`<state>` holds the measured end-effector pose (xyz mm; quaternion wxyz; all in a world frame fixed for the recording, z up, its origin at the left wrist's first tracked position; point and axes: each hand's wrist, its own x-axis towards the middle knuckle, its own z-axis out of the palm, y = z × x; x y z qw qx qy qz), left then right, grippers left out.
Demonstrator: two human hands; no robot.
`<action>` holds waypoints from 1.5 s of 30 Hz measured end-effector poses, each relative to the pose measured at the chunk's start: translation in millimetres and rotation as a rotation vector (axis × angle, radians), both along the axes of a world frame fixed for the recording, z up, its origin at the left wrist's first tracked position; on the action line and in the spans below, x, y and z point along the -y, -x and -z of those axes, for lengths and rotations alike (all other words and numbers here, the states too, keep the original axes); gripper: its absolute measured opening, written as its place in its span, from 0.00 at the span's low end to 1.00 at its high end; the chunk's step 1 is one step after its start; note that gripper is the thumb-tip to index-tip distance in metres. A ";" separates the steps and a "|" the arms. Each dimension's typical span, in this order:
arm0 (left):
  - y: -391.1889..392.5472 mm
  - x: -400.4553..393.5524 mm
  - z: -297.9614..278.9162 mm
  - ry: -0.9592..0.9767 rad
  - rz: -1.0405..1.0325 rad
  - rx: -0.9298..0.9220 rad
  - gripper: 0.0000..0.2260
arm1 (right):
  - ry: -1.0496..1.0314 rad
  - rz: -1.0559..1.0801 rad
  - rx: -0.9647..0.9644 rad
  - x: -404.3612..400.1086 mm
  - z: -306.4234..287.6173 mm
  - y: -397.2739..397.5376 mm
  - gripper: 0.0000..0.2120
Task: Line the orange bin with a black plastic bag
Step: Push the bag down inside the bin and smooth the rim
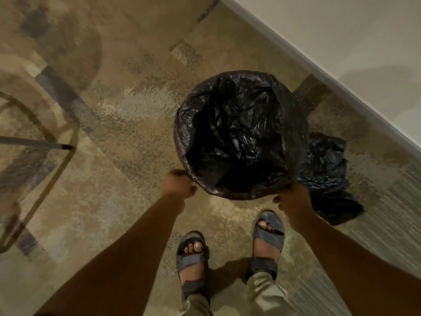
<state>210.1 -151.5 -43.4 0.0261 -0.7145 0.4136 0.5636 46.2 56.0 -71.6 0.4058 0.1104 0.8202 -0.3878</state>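
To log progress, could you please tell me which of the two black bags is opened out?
The black bag lining the bin, stretched over its rim; the other black bag lies crumpled on the carpet beside it.

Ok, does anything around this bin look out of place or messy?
Yes. A second black bag lies crumpled on the carpet, right of the lined bin, near the wall. Otherwise the liner wraps the rim, both hands holding its near edge.

Round bin (182, 153) upright on floor, black plastic bag (239, 133) crumpled inside, folded over whole rim, hiding it
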 end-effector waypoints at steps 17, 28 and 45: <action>23.7 32.9 -25.4 0.135 -0.194 -0.285 0.27 | 0.379 0.303 0.010 22.6 -45.4 40.3 0.32; 90.2 14.7 -7.2 0.694 1.458 -0.249 0.11 | 0.239 -0.829 -0.553 88.0 -30.9 30.1 0.11; 127.0 58.4 57.7 0.302 2.070 0.547 0.21 | -0.265 -0.923 -0.124 159.9 30.3 92.2 0.17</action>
